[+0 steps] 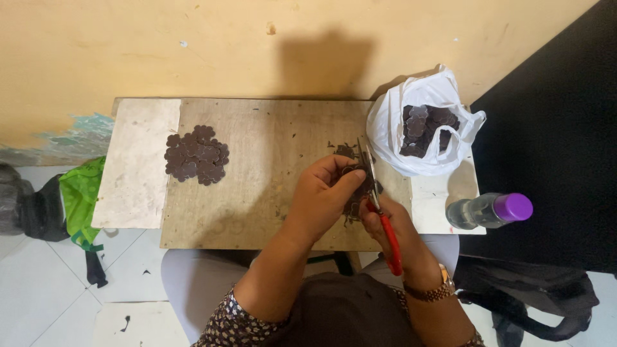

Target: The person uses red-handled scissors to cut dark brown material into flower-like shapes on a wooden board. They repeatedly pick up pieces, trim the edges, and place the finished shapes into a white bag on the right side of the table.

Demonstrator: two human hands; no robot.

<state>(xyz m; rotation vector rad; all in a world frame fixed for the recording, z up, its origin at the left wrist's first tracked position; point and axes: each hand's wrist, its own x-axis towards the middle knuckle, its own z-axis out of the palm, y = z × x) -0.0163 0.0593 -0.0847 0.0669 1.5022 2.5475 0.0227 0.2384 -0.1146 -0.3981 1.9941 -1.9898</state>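
Observation:
My left hand (323, 193) pinches a dark brown flower-shaped cutout (355, 200) above the wooden board (270, 160). My right hand (395, 225) grips red-handled scissors (379, 212), whose blades point away from me and bite into the cutout's edge. A few small dark scraps (345, 151) lie on the board just beyond the hands. At the board's left a pile of finished dark flower-shaped pieces (196, 154) lies flat.
A white plastic bag (421, 122) holding more dark pieces sits at the board's right. A clear bottle with a purple cap (491, 209) lies by the right edge. A green bag (80, 196) rests on the tiled floor at left, a black bag (540, 292) at right.

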